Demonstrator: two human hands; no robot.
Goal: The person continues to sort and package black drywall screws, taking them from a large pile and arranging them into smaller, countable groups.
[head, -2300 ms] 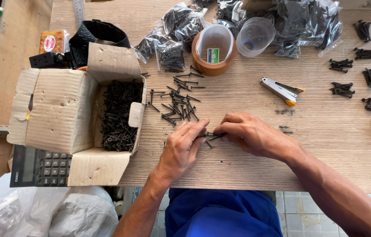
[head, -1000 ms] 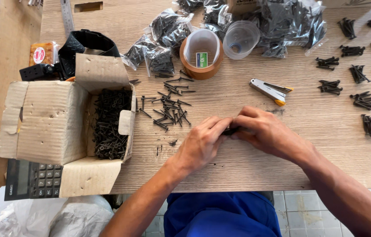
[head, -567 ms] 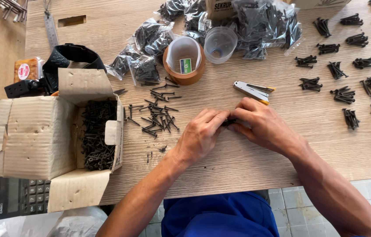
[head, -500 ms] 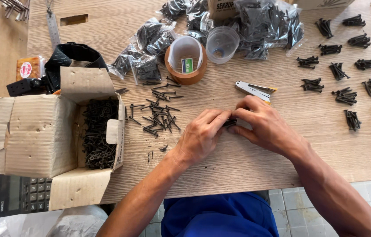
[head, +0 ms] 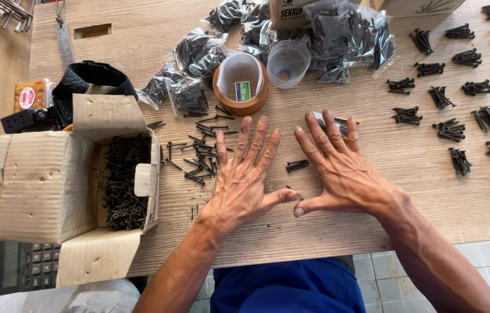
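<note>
Screws (head: 297, 166), a small black bundle of them, lie on the wooden worktop (head: 326, 226) in the gap between the two hands, just beyond the thumbs and touching neither hand as far as the head view shows. The left hand (head: 244, 179) is spread flat, palm down, fingers (head: 256, 139) splayed wide and gripping nothing. The right hand (head: 343, 168) mirrors it, also flat and open, its thumb tip nearly meeting the left thumb; one more screw may lie right between the thumb tips, though it is too small to be sure.

Just left of the left hand sits a loose scatter of screws (head: 198, 156), spread toward an open cardboard box (head: 42, 185) with more black screws heaped inside. A calculator (head: 16, 269) pokes out from under the box at the near edge. Beyond the left fingertips stands a roll of brown tape (head: 240, 101) with a clear cup set in it, and a second clear plastic cup (head: 288, 62) beside that. Behind these are several clear bags of screws (head: 338, 40). The right fingertips partly cover a small metal tool (head: 338, 122) with a yellow bit. Off to the right, well apart from the hands, little bundles of screws (head: 459, 104) lie in rough rows.
</note>
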